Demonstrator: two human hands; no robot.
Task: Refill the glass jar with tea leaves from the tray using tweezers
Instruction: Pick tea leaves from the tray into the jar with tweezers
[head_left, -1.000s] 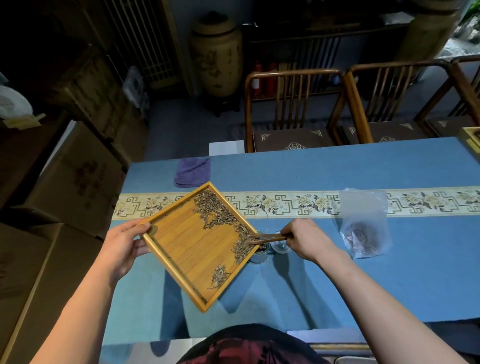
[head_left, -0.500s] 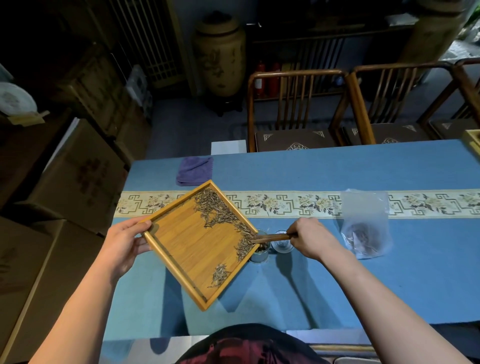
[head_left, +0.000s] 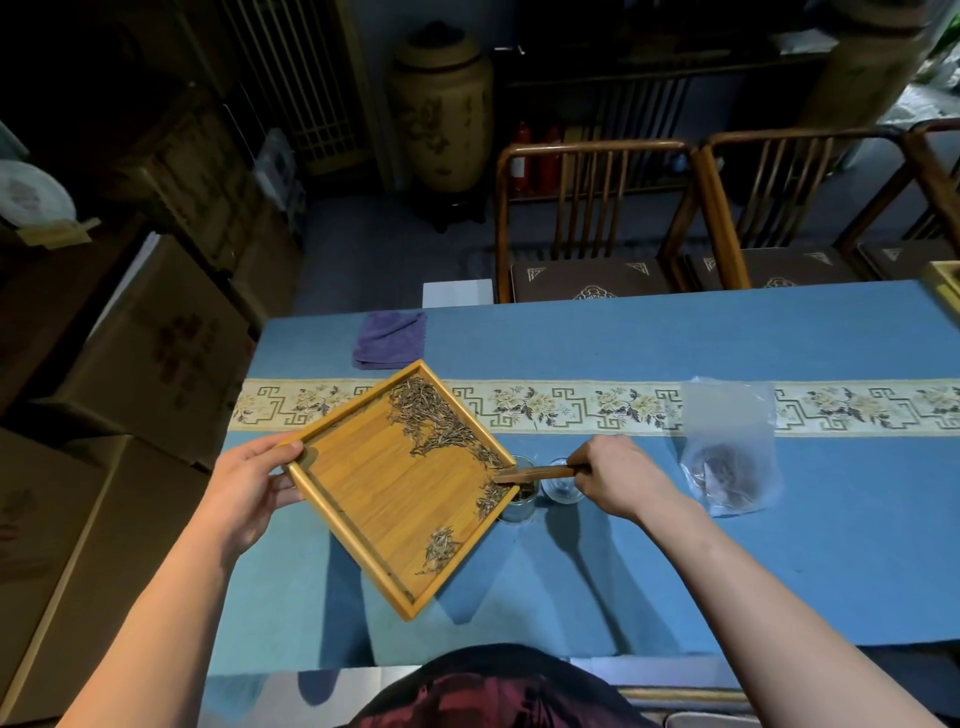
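1. Glass jar (head_left: 519, 501) stands on the worktop (head_left: 779, 545), tucked under the tray's right corner; tea leaves (head_left: 441, 423) are bunched along that edge.
2. Since a second ago the tweezers (head_left: 535, 474) slid further over the jar mouth, so leaves are being raked in.
3. Right hand (head_left: 615, 475) clamped on tweezers; left hand (head_left: 249, 486) grips the tilted tray (head_left: 363, 488).
4. Nearby: jar lid (head_left: 563, 486), plastic bag (head_left: 727, 447), purple cloth (head_left: 389, 340). Tray rim hides part of the jar.

Jar (head_left: 520, 506) right of tray (head_left: 363, 540) (lid (head_left: 563, 486) beside), bag (head_left: 727, 452) farther right.
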